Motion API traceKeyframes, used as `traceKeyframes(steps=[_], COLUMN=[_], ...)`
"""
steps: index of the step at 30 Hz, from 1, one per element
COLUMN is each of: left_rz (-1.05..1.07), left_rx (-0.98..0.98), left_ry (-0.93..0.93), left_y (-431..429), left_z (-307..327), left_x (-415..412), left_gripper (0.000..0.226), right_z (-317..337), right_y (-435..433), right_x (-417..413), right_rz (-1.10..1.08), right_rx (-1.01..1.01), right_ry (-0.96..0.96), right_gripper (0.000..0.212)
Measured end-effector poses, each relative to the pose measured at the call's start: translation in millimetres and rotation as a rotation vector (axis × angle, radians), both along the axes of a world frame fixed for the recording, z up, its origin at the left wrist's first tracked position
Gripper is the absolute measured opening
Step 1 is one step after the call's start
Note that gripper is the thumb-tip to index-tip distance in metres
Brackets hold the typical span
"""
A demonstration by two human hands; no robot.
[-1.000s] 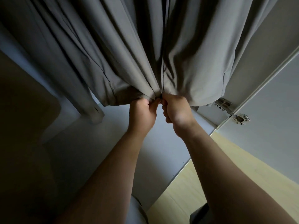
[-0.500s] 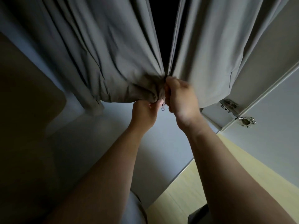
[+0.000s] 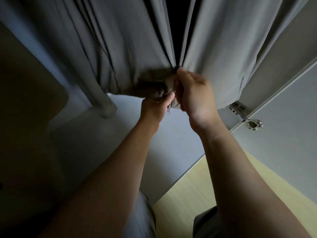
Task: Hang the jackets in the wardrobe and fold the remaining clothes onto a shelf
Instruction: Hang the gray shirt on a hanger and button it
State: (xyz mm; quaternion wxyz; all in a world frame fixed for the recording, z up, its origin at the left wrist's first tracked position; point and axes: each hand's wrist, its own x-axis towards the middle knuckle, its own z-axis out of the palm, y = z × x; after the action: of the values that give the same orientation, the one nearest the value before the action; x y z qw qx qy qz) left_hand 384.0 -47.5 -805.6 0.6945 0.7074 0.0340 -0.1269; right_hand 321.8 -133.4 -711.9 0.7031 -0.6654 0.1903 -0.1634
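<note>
The left hand [image 3: 155,109] grips the bunched hem of the hanging grey jacket [image 3: 106,48]. The right hand [image 3: 195,93] pinches the opposite front edge, just above the dangling zip pull [image 3: 168,111].

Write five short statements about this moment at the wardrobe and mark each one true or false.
1. Both the left hand and the right hand grip the grey jacket near its bottom hem. True.
2. The jacket is zipped shut to the top. False: its front panels part above the hands, leaving a dark gap.
3. A metal zipper pull dangles beside the left hand. True.
4. The jacket lies folded on a shelf. False: it hangs down from above.
5. A metal hinge shows to the right of the jacket's hem. True.
</note>
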Motion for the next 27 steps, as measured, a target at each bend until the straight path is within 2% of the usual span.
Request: traceKeyframes(steps=[4,7,9,11,14,16,19,21,23,25,27], left_rz=[0.119,0.350,0.442,0.365,0.220,0.160,0.057,0.023,0.005,-0.048,-0.087], left_rx=[0.070,0.328,0.458,0.487,0.491,0.491,0.433,0.371,0.405,0.499,0.534], left_ry=[0.135,0.091,-0.199,-0.547,-0.783,-0.764,-0.537,-0.445,-0.453,-0.500,-0.538], left_y=[15,25,27,28,30,28,24,24,26,28,29], left_z=[11,27,44,60,81,89,86,86,94,108,122], left_x=[-4,-30,-51,-54,-39,-27,-19,-16,-14,-10,-6], left_gripper=[0.048,0.079,0.078,0.063,0.027,0.009,0.011,0.021,0.031,0.039,0.033], right_z=[7,21,31,38,48,52,60,73,89,103,110], right_y=[6,11,14,15,18,19,20,21,22,22,23], right_x=[-10,-15,-18,-19,-19,-20,-21,-18,-14,-11,-11], right_rz=[0.008,0.044,0.081,0.084,0.099,0.111,0.112,0.111,0.098,0.071,0.043], right_rx=[0.001,-0.041,-0.066,-0.082,-0.128,-0.125,-0.093,-0.074,-0.037,-0.019,-0.061], right_ry=[0.094,0.164,0.222,0.275,0.323,0.355,0.437,0.410,0.299,0.201,0.171], right_gripper=[0.036,0.033,0.032,0.034,0.037,0.033,0.031,0.027,0.023,0.030,0.040])
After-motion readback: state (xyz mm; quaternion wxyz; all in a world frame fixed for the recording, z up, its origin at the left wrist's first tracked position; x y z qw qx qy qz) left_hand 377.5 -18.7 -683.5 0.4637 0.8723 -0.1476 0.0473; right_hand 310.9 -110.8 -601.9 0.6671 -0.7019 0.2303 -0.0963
